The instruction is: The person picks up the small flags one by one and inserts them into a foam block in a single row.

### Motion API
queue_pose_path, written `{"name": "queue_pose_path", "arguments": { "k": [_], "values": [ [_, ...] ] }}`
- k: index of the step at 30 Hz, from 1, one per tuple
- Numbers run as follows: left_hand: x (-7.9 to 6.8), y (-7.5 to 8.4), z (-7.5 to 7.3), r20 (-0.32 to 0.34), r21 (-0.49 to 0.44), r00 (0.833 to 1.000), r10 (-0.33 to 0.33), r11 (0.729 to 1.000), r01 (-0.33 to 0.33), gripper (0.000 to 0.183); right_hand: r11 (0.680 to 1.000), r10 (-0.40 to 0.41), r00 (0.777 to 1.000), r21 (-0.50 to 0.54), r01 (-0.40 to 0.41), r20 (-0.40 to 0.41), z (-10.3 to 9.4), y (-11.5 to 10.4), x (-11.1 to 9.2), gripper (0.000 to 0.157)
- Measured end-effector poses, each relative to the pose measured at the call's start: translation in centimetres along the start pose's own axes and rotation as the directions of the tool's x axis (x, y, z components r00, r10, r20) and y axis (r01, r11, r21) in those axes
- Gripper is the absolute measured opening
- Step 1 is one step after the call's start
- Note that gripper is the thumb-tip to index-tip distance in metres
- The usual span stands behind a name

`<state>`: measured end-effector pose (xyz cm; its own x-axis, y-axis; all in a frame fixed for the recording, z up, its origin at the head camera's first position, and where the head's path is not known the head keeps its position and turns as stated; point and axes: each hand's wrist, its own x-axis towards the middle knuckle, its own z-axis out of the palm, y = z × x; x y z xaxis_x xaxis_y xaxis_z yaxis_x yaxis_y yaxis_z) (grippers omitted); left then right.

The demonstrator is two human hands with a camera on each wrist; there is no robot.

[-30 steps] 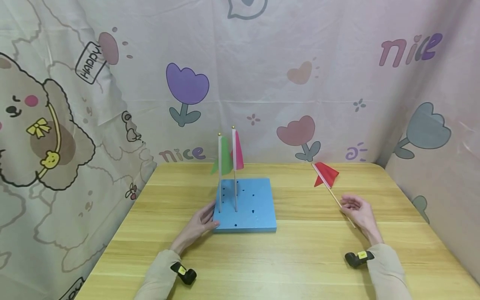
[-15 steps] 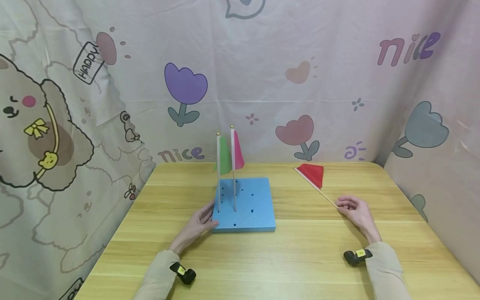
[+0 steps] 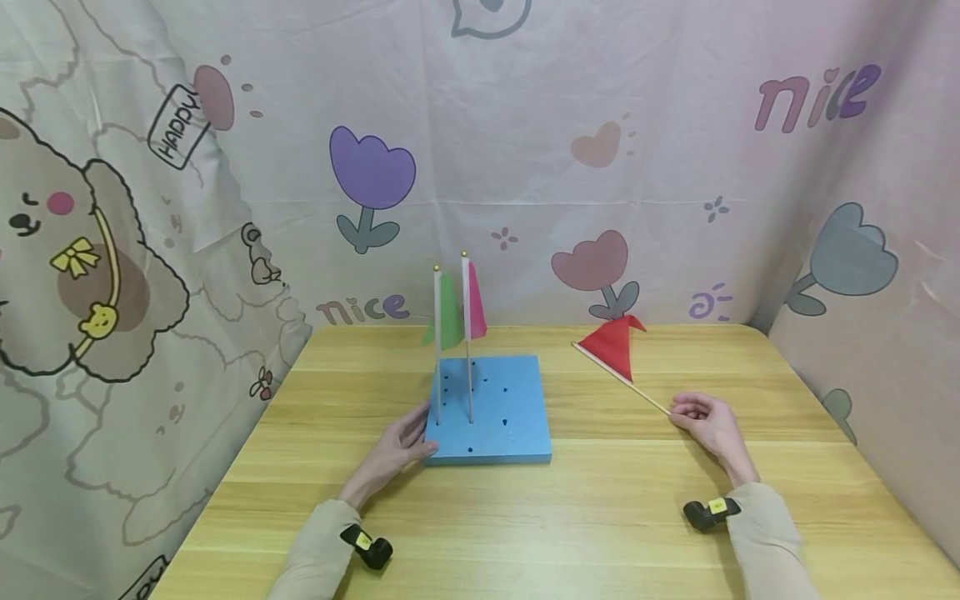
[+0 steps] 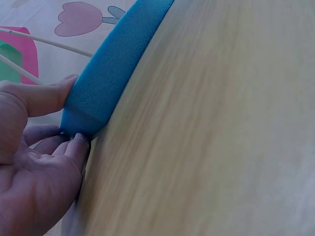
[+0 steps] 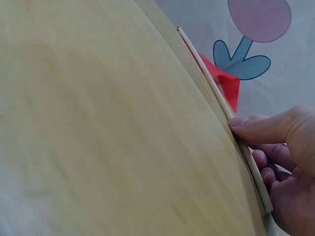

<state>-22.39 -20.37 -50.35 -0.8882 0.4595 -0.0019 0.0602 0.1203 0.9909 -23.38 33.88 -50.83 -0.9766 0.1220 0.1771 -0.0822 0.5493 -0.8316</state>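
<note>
A blue foam block [image 3: 525, 417] with several small holes in its top lies on the table, left of centre. Two stick flags stand upright in it, a green flag [image 3: 449, 312] and a pink flag [image 3: 476, 304]. My left hand [image 3: 393, 450] grips the block's near left corner, thumb on the top edge and fingers against the side, as the left wrist view shows with the block's edge [image 4: 108, 73]. Off to the right, my right hand [image 3: 708, 425] pinches the wooden stick of a red flag [image 3: 611, 346] low down between thumb and fingers. The red cloth points up and left.
The wood-grain table [image 3: 585, 517] ends at a printed fabric curtain [image 3: 510, 167] behind and on both sides. Each wrist carries a small black camera; the right camera [image 3: 705, 514] sits just above the table.
The red flag has swung to the left about my right hand, its stick now slanting lower and its cloth turned. The right hand has shifted slightly left. My left hand and the block stay put.
</note>
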Motion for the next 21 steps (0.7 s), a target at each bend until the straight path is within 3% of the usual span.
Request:
{"name": "queue_pose_path", "arguments": {
  "k": [8, 17, 21],
  "values": [
    [0.05, -0.07, 0.02, -0.006, -0.002, 1.000, 0.004, 1.000, -0.004, 0.084, 0.997, 0.003, 1.000, -0.082, -0.004, -0.019, 0.16, -0.13, -0.06, 0.028],
    [0.06, -0.02, 0.05, -0.013, -0.013, 1.000, -0.009, 1.000, 0.009, 0.084, 0.994, -0.025, 1.000, -0.103, 0.023, -0.016, 0.23, -0.14, -0.02, 0.031],
    [0.08, -0.06, 0.03, -0.011, -0.014, 1.000, -0.013, 1.000, 0.013, 0.085, 0.983, -0.068, 0.997, -0.170, 0.063, -0.021, 0.40, -0.34, -0.03, 0.020]
  ]
}}
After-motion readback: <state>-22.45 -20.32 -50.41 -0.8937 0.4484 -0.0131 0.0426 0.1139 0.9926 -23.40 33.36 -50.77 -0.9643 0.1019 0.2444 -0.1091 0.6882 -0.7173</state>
